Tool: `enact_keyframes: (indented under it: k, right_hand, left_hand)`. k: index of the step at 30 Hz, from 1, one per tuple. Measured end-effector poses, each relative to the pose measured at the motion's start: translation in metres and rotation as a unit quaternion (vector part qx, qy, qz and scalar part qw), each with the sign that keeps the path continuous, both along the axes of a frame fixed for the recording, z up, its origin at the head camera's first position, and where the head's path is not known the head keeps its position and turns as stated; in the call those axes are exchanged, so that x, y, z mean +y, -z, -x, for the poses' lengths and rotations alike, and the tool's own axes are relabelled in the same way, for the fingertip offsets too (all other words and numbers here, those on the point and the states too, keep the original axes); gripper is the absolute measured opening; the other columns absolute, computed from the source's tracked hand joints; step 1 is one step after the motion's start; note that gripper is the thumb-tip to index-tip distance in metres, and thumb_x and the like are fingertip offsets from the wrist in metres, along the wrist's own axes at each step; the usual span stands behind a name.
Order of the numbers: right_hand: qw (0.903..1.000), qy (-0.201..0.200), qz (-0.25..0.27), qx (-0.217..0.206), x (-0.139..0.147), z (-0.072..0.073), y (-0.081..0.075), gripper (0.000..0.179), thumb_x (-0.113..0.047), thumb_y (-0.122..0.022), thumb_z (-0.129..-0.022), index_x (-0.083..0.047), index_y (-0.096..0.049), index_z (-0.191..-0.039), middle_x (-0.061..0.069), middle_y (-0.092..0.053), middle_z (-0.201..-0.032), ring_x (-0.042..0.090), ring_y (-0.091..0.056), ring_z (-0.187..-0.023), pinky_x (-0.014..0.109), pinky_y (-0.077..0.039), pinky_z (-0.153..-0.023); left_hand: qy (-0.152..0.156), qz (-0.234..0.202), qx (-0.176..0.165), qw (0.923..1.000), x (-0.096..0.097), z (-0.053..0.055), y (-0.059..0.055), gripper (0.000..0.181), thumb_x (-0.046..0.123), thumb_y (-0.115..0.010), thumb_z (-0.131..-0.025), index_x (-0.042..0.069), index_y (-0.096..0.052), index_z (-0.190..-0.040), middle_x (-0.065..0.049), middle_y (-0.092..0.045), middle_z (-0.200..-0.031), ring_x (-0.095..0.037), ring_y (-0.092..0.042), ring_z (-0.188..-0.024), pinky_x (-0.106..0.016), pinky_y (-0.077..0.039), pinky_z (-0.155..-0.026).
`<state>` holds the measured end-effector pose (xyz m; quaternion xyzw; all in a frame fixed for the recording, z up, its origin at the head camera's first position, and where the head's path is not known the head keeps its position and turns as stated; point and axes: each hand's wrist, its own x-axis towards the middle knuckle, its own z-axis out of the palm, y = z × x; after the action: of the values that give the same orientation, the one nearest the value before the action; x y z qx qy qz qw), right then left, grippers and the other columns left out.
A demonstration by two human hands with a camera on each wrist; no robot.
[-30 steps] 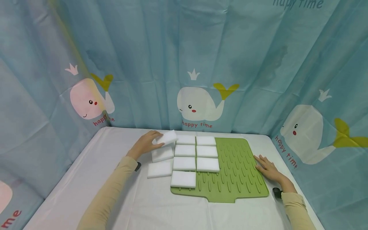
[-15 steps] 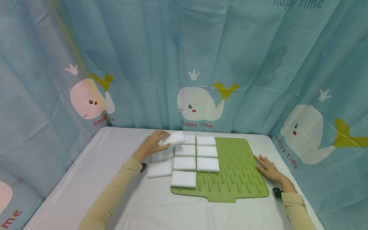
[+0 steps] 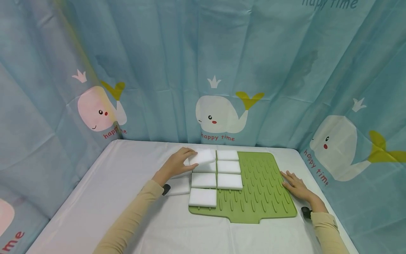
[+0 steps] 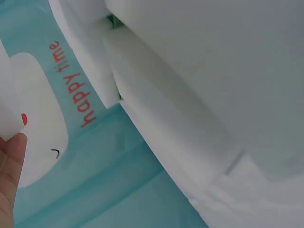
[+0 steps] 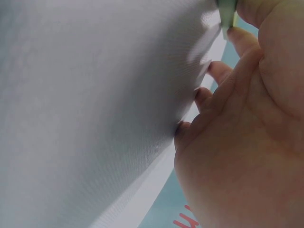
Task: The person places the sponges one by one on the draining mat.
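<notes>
In the head view my left hand (image 3: 177, 163) pinches a white sponge block (image 3: 202, 156) between thumb and fingers. It is slightly tilted over the upper left of the green ribbed mat (image 3: 263, 197), overlapping sponges there. At the left wrist view's edge a fingertip shows against the held sponge (image 4: 7, 104). My right hand (image 3: 296, 186) lies at the mat's right edge, fingers spread. In the right wrist view its fingertips (image 5: 219, 71) rest on the white cloth, the thumb and forefinger right at the green mat edge (image 5: 227, 14).
Several white sponges sit in two columns on the mat's left side, such as the nearest sponge (image 3: 203, 197). Another sponge (image 3: 179, 185) lies on the white-clothed table (image 3: 203, 236), partly behind the left wrist. A blue whale-print curtain (image 3: 158, 70) stands behind and beside the table.
My left hand has moved right with the sponge, from over the cloth to over the mat's upper left sponges. The right hand has stayed in place.
</notes>
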<state>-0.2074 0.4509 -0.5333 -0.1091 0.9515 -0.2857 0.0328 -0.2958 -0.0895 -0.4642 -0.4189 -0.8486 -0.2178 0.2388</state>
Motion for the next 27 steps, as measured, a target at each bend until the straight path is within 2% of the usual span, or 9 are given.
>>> enact_keyframes:
  k: [7, 21, 27]
  right_hand:
    - [1.0000, 0.001, 0.003, -0.002, 0.000, 0.001, 0.000, 0.060, -0.029, -0.047, -0.097, -0.002, -0.026, -0.145, 0.035, -0.010, -0.147, 0.057, 0.000, -0.132, 0.071, 0.005, -0.100]
    - [1.0000, 0.008, 0.001, -0.006, 0.000, 0.002, 0.001, 0.060, -0.030, -0.047, -0.097, -0.002, -0.026, -0.145, 0.036, -0.011, -0.146, 0.058, -0.001, -0.131, 0.073, 0.005, -0.098]
    - [1.0000, 0.005, 0.000, 0.000, -0.001, 0.001, 0.000, 0.059, -0.029, -0.048, -0.096, -0.001, -0.028, -0.144, 0.036, -0.012, -0.145, 0.059, -0.002, -0.130, 0.073, 0.004, -0.098]
  left_hand:
    - [0.017, 0.000, -0.002, 0.9999, 0.017, -0.012, 0.001, 0.046, 0.041, -0.069, -0.080, 0.010, -0.063, -0.114, -0.002, -0.059, -0.111, -0.016, -0.054, -0.106, -0.029, -0.048, -0.089]
    - [0.044, -0.003, -0.012, 0.9989, 0.047, -0.034, 0.006, 0.047, 0.046, -0.068, -0.080, 0.013, -0.064, -0.114, 0.001, -0.061, -0.111, -0.014, -0.056, -0.104, -0.028, -0.050, -0.086]
    - [0.035, 0.029, 0.009, 0.9989, 0.059, -0.043, 0.009, 0.047, 0.051, -0.066, -0.079, 0.020, -0.065, -0.114, 0.007, -0.062, -0.110, -0.012, -0.057, -0.102, -0.027, -0.051, -0.080]
